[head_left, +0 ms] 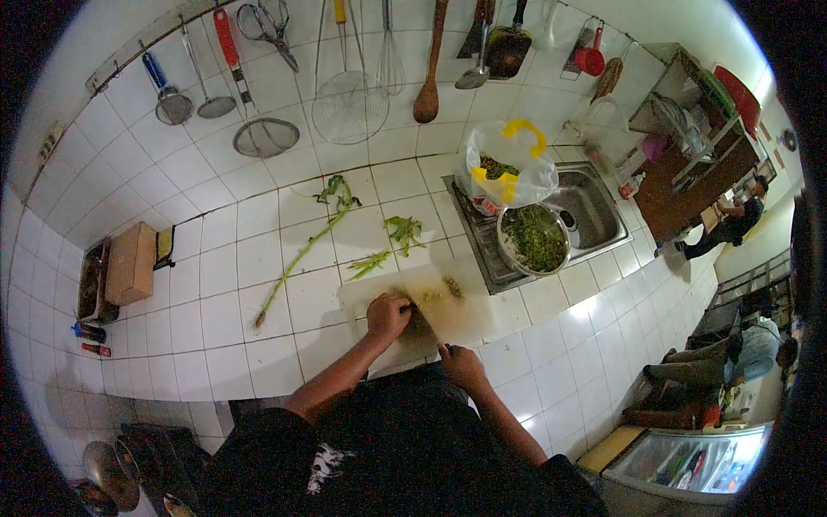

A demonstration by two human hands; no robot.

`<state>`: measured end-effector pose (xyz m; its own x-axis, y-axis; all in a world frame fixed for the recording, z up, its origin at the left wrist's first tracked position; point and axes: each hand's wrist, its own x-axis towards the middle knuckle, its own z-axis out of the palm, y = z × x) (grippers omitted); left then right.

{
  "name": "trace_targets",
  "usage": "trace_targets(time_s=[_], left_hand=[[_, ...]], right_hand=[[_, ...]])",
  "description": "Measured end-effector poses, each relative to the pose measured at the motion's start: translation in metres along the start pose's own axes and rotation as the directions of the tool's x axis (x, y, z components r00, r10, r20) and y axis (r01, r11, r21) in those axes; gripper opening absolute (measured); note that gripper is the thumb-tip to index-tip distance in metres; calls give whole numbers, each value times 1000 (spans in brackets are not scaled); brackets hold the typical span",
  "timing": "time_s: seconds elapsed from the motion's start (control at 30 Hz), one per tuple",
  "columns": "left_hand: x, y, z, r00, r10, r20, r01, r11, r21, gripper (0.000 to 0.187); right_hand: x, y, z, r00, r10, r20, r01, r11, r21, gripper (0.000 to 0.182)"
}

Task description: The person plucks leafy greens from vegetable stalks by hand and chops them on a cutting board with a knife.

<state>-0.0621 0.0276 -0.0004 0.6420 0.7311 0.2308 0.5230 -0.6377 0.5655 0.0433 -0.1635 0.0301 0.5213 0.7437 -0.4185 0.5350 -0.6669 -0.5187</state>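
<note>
On the white tiled counter lies a pale cutting board (478,319). My left hand (388,316) is closed over its left part, with fingers curled round something small and dark that I cannot make out. The handle of a knife (425,326) is in my right hand (463,365), and its blade points up and left towards my left hand. Small chopped bits (453,288) lie on the board. Beyond it are loose green leaves (403,233), and further left a long green stalk (301,252) with roots at its lower end.
A bowl of chopped greens (535,239) and a plastic bag (508,168) stand by the steel sink (594,211). Strainers (266,137) and spoons hang on the wall. A cardboard box (130,264) stands at the left. Two people (748,215) are at the far right.
</note>
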Motion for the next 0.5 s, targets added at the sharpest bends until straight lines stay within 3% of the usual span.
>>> trace_targets(time_s=[0.13,0.2,0.23,0.3,0.5], left_hand=[[-1,2,-4,999,0,43,0,1000,-1,18],[4,-1,-2,998,0,58,0,1000,-2,18],[4,-2,-2,997,-3,79,3,1000,-1,18],[7,-1,-2,995,-45,92,45,999,3,17],[11,0,6,997,-37,67,40,998,-46,17]], right_hand=[[3,2,-1,999,20,-37,-20,1000,10,58],[16,28,12,968,-245,-46,244,970,-22,59],[9,17,2,968,-248,-43,247,969,-22,59],[-8,0,-17,997,61,39,-63,996,60,62],[-10,-9,-12,996,76,47,-76,997,19,64]])
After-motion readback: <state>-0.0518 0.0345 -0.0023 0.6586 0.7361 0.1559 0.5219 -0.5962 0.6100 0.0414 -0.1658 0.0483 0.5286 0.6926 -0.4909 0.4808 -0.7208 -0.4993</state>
